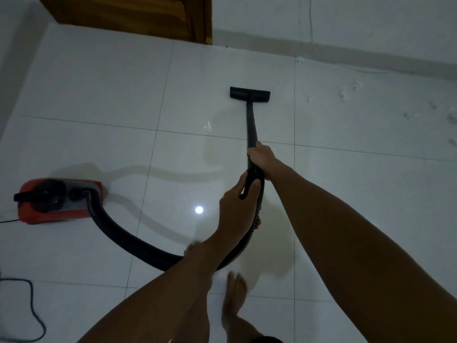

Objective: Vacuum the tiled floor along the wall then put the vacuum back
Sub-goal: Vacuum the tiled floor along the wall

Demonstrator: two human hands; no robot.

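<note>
White tiled floor (99, 82); nozzle (249, 93) short of wall (346, 26). Right hand (262, 157) wraps wand (251, 125) to steer, left hand (237, 206) grips hose (118, 233) end for push.

- There is a single view, from a camera worn on the person's head, looking forward and steeply down over both forearms.
- The wide lens bends the floor (99, 100) tile lines and the wall (346, 21) base at the edges.
- Nearest the lens are the arms, with the left hand (237, 206) and right hand (262, 159) near the middle of the picture and bare feet low down.
- Farther off, the floor nozzle (249, 93) sits above centre, short of the wall.
- The red vacuum body (59, 201) lies at the left edge, the wooden door (138, 16) at the top.
</note>
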